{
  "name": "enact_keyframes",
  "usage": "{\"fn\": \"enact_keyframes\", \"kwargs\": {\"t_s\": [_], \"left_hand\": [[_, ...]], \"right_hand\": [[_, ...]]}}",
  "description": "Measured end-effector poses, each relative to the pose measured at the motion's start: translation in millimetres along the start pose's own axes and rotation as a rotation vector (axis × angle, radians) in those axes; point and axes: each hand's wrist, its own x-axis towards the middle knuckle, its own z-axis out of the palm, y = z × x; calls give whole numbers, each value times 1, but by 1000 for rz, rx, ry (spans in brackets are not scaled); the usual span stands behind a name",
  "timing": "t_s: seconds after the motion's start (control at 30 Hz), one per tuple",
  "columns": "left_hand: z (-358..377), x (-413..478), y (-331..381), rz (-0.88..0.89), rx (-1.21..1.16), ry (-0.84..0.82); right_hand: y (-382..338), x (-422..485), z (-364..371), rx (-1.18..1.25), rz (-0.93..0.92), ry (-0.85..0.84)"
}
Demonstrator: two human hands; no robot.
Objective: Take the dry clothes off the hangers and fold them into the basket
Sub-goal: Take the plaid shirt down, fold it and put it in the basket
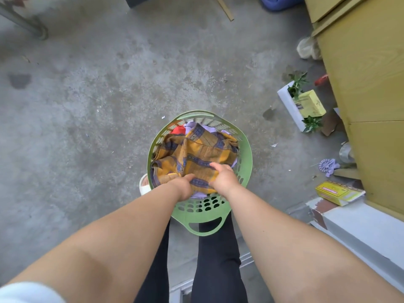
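Observation:
A round green plastic basket [246, 156] stands on the concrete floor right in front of my legs. On top of the clothes in it lies an orange cloth with dark blue patterned stripes [196, 152]. A pale lilac garment [207, 127] and a bit of red fabric [178, 129] show underneath at the far side. My left hand [182, 185] grips the near edge of the orange cloth, fingers tucked under it. Just to its right, my right hand [223, 176] holds the same edge. No hangers are in view.
A yellow wooden cabinet [367, 84] fills the right side. Beside it lie a white planter with green plants [293, 101], yellow boxes [336, 192], a purple plastic piece [328, 166] and a white step [360, 226]. A metal frame leg [32, 27] stands far left.

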Motion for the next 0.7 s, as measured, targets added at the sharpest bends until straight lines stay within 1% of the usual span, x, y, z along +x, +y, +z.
{"fn": "enact_keyframes", "kwargs": {"t_s": [0.07, 0.13, 0.2, 0.27, 0.37, 0.5, 0.6, 0.7], "left_hand": [[0, 19, -5, -76, 34, -17], [-3, 46, -15, -209, 18, 14], [-9, 71, -28, -268, -95, 97], [-10, 101, -40, -309, -178, 144], [-10, 142, -50, -280, -207, 180], [-9, 189, -61, -288, -291, 178], [-13, 195, -64, -283, -389, 175], [-17, 174, -63, -239, -438, 160]], "right_hand": [[-6, 19, 6, -100, -75, -45], [-15, 44, 13, -237, -132, -96], [-22, 69, 19, -355, -149, -128], [-26, 96, 28, -461, -149, -132], [-28, 130, 38, -561, -145, -115], [-33, 171, 51, -634, -104, -91], [-40, 179, 55, -646, -67, -94], [-37, 165, 51, -617, -92, -86]]}}
